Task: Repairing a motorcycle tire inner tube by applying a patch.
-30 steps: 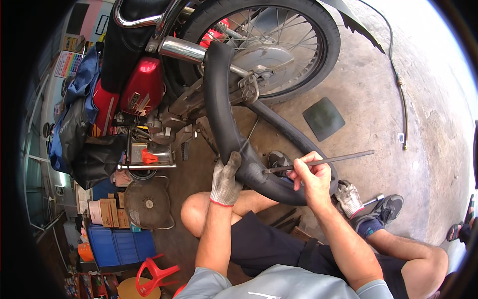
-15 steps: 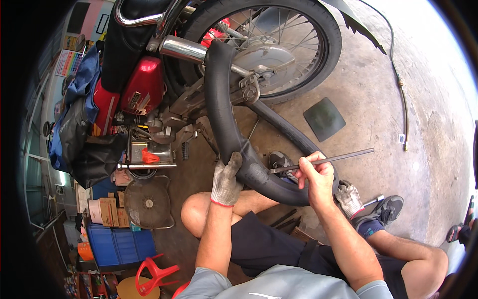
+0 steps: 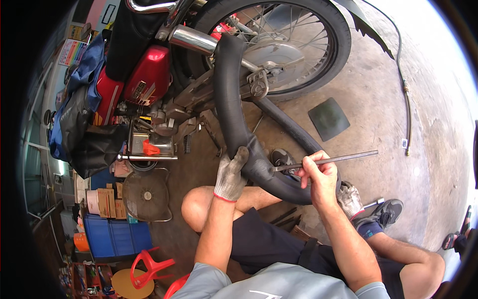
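My left hand point(image 3: 230, 177), in a dirty knit glove with a red cuff, grips the black inner tube point(image 3: 226, 99), its thumb on the tube's surface. My bare right hand point(image 3: 321, 174) is closed around a long flat metal bar point(image 3: 361, 154), whose end rests on a greyish scuffed patch point(image 3: 261, 169) of the tube. The tube's far loop runs behind, toward the motorcycle's wheel. A loose glove point(image 3: 349, 197) lies beside my right hand, near my right shoe point(image 3: 386, 214). My crossed legs are below the tube.
The red motorcycle point(image 3: 147, 74) with spoked wheel point(image 3: 338, 50) stands ahead. On the concrete floor are a dark square pad point(image 3: 328, 119) and a hose point(image 3: 408, 124). A fan point(image 3: 144, 194), blue bin point(image 3: 114, 234) and red chair point(image 3: 149, 269) are at left. Someone's sandalled foot point(image 3: 450, 239) shows far right.
My view has shifted slightly, so the motorcycle and tube appear a little higher and further right. The bar's tip has moved slightly rightward along the scuffed patch; both hands keep their holds.
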A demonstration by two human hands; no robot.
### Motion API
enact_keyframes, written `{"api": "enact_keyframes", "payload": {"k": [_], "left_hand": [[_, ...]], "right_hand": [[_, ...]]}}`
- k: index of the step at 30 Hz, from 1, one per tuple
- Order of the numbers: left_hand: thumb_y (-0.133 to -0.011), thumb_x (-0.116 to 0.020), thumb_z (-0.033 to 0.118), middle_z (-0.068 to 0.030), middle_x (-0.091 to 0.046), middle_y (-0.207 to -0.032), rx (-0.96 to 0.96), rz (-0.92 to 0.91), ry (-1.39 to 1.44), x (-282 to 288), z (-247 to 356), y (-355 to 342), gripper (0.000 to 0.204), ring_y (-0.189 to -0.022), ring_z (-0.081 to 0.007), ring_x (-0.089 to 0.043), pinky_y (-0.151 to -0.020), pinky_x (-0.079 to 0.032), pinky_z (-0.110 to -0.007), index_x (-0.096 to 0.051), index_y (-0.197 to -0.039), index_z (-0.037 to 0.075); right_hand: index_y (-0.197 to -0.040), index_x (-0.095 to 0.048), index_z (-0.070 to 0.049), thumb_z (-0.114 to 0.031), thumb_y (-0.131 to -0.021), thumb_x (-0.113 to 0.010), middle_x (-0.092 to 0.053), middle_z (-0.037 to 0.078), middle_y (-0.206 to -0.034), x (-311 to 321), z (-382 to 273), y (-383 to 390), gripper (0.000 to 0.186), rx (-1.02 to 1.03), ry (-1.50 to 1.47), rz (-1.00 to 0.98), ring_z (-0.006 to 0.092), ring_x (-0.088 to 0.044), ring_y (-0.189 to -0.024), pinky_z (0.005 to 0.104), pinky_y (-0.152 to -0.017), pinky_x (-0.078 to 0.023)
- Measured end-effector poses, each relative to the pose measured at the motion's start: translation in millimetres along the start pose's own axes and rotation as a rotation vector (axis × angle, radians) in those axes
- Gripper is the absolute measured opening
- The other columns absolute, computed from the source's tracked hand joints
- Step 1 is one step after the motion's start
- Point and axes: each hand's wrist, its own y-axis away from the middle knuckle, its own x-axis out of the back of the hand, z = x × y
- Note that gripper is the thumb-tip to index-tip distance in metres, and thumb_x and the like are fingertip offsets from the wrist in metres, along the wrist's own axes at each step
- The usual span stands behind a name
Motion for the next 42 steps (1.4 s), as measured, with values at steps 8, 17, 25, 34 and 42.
{"api": "enact_keyframes", "payload": {"k": [8,17,25,34,42], "left_hand": [[-0.089,-0.080,0.046,-0.0199,-0.066,-0.121,0.030,0.033,-0.002,8.2,-5.5,-2.0,0.074,-0.112,-0.0314,-0.069,-0.096,-0.058,-0.044,-0.053,-0.134,-0.006],[-0.091,-0.079,0.042,-0.0178,-0.067,-0.122,0.036,0.031,0.050,12.9,-9.4,-2.3,0.068,-0.112,-0.0266,-0.067,-0.100,-0.055,-0.040,-0.055,-0.134,-0.005],[-0.091,-0.079,0.043,-0.0172,-0.066,-0.121,0.048,0.040,0.016,14.3,-10.0,-2.8,0.068,-0.109,-0.0254,-0.067,-0.098,-0.056,-0.039,-0.055,-0.133,-0.004],[-0.090,-0.079,0.047,-0.0171,-0.066,-0.121,0.044,0.036,-0.012,12.3,-9.3,-2.1,0.072,-0.110,-0.0243,-0.066,-0.098,-0.055,-0.039,-0.055,-0.134,-0.004],[-0.092,-0.077,0.044,-0.0149,-0.066,-0.119,0.028,0.026,0.007,10.9,-6.5,-0.3,0.066,-0.108,-0.0233,-0.066,-0.096,-0.055,-0.039,-0.056,-0.133,-0.004]], "right_hand": [[-0.088,-0.058,-0.004,-0.010,-0.098,-0.068,-0.067,0.009,-0.069,3.5,2.9,3.6,0.016,0.043,-0.010,-0.020,0.0107,-0.057,-0.050,0.0240,-0.049,-0.047],[-0.092,-0.059,-0.003,-0.010,-0.099,-0.069,-0.069,0.009,-0.073,-10.4,-5.7,8.5,0.014,0.095,0.085,-0.048,0.0096,-0.057,-0.050,0.0234,-0.050,-0.048],[-0.095,-0.059,-0.001,-0.007,-0.100,-0.067,-0.070,0.010,-0.078,-23.7,-3.4,15.4,0.011,0.091,0.129,-0.072,0.0088,-0.057,-0.052,0.0210,-0.047,-0.046],[-0.094,-0.059,-0.001,-0.009,-0.100,-0.068,-0.069,0.009,-0.078,-22.3,-1.4,17.9,0.013,0.083,0.132,-0.119,0.0087,-0.058,-0.054,0.0203,-0.049,-0.046],[-0.093,-0.059,-0.002,-0.009,-0.099,-0.069,-0.069,0.009,-0.077,-16.9,0.3,17.2,0.014,0.075,0.125,-0.117,0.0083,-0.058,-0.054,0.0203,-0.049,-0.045]]}}
